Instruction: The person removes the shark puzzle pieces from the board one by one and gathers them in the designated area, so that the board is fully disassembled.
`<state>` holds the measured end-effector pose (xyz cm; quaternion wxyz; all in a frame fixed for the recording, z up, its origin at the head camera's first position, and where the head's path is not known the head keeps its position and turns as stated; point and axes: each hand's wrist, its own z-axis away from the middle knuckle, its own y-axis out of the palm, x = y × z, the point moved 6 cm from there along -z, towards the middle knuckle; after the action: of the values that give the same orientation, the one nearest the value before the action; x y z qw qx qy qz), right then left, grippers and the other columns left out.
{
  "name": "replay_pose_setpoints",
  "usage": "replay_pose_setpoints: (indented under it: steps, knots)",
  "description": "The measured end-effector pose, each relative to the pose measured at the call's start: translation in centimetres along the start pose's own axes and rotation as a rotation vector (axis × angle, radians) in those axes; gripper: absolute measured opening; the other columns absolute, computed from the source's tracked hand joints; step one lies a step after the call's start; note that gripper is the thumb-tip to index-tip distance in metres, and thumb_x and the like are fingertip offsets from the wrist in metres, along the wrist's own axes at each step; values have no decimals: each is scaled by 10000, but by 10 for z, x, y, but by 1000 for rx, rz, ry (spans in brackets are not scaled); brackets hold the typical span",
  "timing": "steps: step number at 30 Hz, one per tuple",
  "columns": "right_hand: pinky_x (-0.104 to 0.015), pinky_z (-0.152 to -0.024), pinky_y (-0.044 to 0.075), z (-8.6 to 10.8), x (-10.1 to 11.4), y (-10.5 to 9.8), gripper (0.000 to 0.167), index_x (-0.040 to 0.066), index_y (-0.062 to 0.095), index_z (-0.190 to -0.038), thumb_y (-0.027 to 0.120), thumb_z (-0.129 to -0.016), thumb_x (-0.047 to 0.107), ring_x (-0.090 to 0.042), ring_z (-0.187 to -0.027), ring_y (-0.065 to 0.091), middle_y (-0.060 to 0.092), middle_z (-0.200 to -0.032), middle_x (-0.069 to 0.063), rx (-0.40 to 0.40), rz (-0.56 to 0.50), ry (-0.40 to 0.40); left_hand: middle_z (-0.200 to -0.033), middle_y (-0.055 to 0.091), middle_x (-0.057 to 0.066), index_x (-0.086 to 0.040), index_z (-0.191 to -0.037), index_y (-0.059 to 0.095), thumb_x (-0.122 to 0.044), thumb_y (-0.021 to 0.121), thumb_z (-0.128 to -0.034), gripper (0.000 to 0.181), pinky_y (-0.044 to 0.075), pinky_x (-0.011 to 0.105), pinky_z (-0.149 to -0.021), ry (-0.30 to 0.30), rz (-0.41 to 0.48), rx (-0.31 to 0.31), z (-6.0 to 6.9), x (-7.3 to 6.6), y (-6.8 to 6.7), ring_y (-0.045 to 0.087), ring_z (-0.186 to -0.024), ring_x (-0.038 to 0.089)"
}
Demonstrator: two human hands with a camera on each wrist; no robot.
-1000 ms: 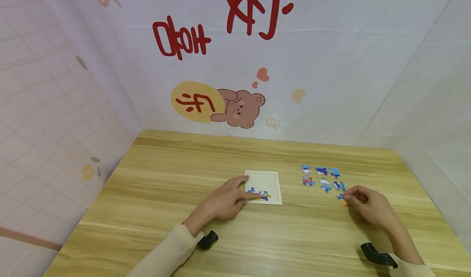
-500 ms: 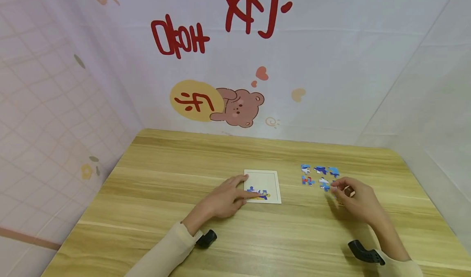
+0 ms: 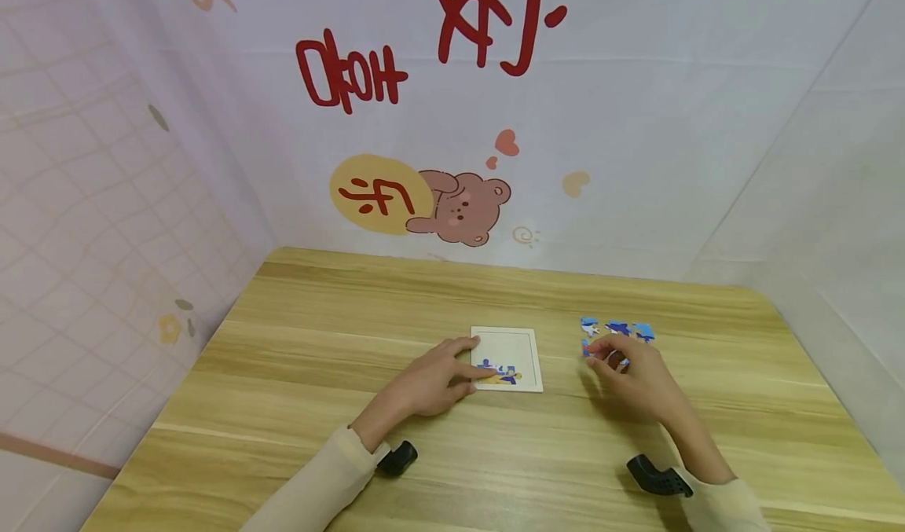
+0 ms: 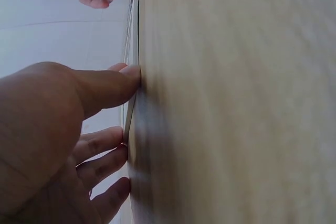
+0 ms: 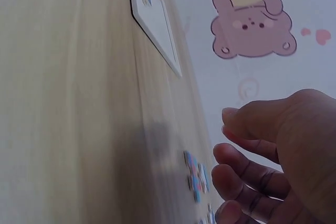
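Note:
My left hand (image 3: 431, 379) rests at the left side of a white square puzzle tray (image 3: 503, 346), its index finger laid over several joined puzzle pieces (image 3: 509, 376) along the tray's lower edge. In the left wrist view the thumb (image 4: 113, 85) lies against the tray's edge, with other fingertips on the table. Over the loose pieces to the right hovers my right hand (image 3: 639, 375), thumb and index finger close together. No piece shows between them in the right wrist view. A blue and red puzzle piece (image 5: 193, 177) lies on the table beneath its fingers; other pieces are hidden behind the hand.
A row of loose blue and white puzzle pieces (image 3: 618, 328) lies beyond the right hand. All this is on a wooden table (image 3: 339, 312), backed by a white cloth wall (image 3: 636, 123) printed with a bear (image 3: 467, 210).
My right hand has moved left from the yellow and blue piece at the lower right of the loose pieces to above the red and blue one. My left hand stays on the tray.

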<state>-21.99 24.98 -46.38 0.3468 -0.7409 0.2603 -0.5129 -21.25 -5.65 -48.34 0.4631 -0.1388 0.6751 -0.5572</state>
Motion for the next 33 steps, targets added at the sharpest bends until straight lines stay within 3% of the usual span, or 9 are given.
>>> replay_pose_setpoints:
  steps: [17,26,33]
  knots:
    - [-214,-661,514,-22,43,50,93,119,721,-1029,747,-939,125,-76,-780,588,655,-870,53,131,-118,-25,-1660,351,61,-238,-1470,567,-300,643,-1025,455,379,456,-1217,0,9,-4,-1,4,0,338,-1540,271]
    - [-266,-711,531,-28,59,70,158,122,735,-1062,771,-908,123,-126,-841,608,690,-956,30,146,-107,-65,-1635,395,63,-264,-1411,637,-280,676,-1006,407,410,458,-1192,5,37,-20,-1,2,-3,377,-1517,266]
    - [-237,-706,486,-29,65,84,220,133,750,-1105,789,-889,134,-136,-838,567,664,-962,23,182,-67,-93,-1643,386,44,-274,-1411,632,-294,666,-1012,401,405,446,-1198,-19,42,-13,-1,3,-2,367,-1525,247]
